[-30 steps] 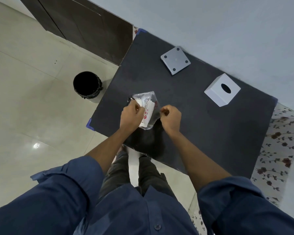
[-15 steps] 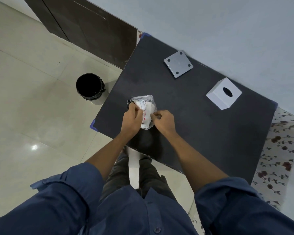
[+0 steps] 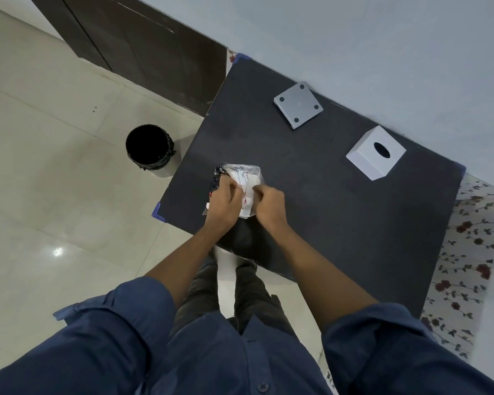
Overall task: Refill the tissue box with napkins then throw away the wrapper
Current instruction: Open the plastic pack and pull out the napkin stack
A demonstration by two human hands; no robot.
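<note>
A clear plastic wrapper with white napkins inside, the napkin pack (image 3: 244,179), sits above the near left part of the black table (image 3: 340,212). My left hand (image 3: 223,202) grips its left side and my right hand (image 3: 270,205) pinches its right side; both are shut on it. The white cube tissue box (image 3: 375,156), with a dark round hole on top, stands at the far right of the table. Its grey square base plate (image 3: 298,105), with dark pads at its corners, lies apart at the far edge.
A black-lined bin (image 3: 149,149) stands on the tiled floor left of the table. A dark wooden door (image 3: 143,49) is behind it. A pale wall runs along the table's far side. A floral cloth (image 3: 468,252) shows at the right.
My two hands have come closer together on the pack, the right hand moving left. The wrapper looks more bunched between them. The view has shifted slightly.
</note>
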